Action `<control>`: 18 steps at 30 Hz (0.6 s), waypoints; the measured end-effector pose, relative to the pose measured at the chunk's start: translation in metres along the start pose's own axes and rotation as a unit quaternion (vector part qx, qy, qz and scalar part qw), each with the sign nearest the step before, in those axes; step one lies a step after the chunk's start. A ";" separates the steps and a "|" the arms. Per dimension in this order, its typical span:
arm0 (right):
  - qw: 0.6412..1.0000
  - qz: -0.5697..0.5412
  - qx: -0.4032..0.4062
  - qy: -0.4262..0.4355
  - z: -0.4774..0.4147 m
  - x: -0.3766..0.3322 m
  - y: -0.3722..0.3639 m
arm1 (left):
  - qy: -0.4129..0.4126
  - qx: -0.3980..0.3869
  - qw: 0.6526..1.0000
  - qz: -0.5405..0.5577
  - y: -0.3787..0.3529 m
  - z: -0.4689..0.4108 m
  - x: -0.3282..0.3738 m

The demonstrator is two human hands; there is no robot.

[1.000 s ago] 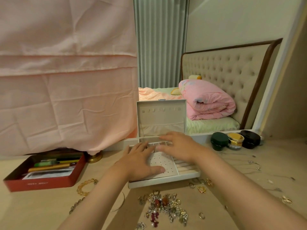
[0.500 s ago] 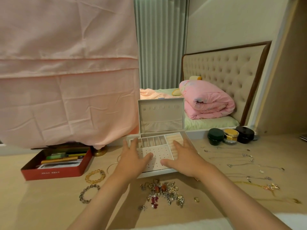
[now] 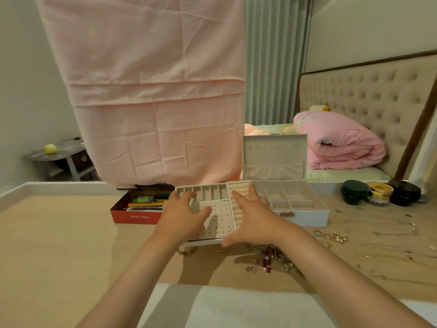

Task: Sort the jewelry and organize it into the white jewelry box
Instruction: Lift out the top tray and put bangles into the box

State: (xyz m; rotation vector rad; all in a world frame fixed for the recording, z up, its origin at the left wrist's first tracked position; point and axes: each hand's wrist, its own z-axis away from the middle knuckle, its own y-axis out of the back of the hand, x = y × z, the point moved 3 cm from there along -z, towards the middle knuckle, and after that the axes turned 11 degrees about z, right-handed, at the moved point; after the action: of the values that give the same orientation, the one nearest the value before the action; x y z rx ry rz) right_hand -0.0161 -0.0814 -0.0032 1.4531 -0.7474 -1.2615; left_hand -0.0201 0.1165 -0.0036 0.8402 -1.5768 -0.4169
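I have both hands on the white insert tray (image 3: 221,217), the one with small compartments, a perforated earring panel and cream ring rolls. It sits just left of centre in the frame, beside the white jewelry box (image 3: 305,217) and not inside it. The box stands right of centre with its lid up and its divided base bare.

My left hand (image 3: 183,216) lies spread over the tray's left side, fingers nearly straight and thumb across the perforated panel. My right hand (image 3: 254,220) covers the ring rolls, with its thumb hooked on the near edge. I cannot tell whether the tray is clear of the pale wooden tabletop (image 3: 59,245).

I judge the tray light and rigid, but shallow enough to tip, so I would hold it by its two long edges and keep it level.

The loose heap of rings and beaded pieces (image 3: 269,259) lies lower centre, and the thin chains (image 3: 390,233) are at the right. Both look small and likely to snag, so I would pinch them up one piece at a time.
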 end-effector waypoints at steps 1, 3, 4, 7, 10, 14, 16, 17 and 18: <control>1.000 0.008 -0.011 0.016 -0.001 -0.015 -0.006 | 0.005 0.012 1.000 -0.011 0.015 0.004 -0.011; 0.999 0.020 -0.025 0.040 -0.003 -0.043 -0.018 | 0.016 0.035 0.999 -0.034 0.041 0.013 -0.032; 0.998 0.024 -0.030 0.052 -0.003 -0.057 -0.024 | 0.026 0.044 0.998 -0.041 0.052 0.017 -0.044; 0.995 0.032 -0.028 0.088 -0.004 -0.102 -0.045 | 0.066 0.059 0.995 -0.051 0.082 0.029 -0.082; 0.992 0.033 -0.014 0.121 -0.004 -0.141 -0.065 | 0.114 0.058 0.989 -0.075 0.100 0.037 -0.117; 0.988 0.041 -0.017 0.147 -0.005 -0.177 -0.087 | 0.153 0.027 0.980 -0.121 0.116 0.042 -0.162; 0.987 0.035 -0.020 0.154 -0.007 -0.187 -0.099 | 0.166 0.007 0.978 -0.123 0.119 0.046 -0.181; 0.987 0.035 -0.021 0.157 -0.008 -0.190 -0.104 | 0.172 -0.001 0.977 -0.122 0.119 0.047 -0.189; 0.986 0.034 -0.026 0.159 -0.011 -0.193 -0.110 | 0.173 -0.007 0.977 -0.124 0.119 0.050 -0.195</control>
State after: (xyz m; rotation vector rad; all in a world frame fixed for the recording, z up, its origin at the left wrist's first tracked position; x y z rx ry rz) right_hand -0.0732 0.1286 -0.0475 1.5271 -0.5404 -0.9582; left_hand -0.1014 0.3259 -0.0673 1.0424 -1.1520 -0.4330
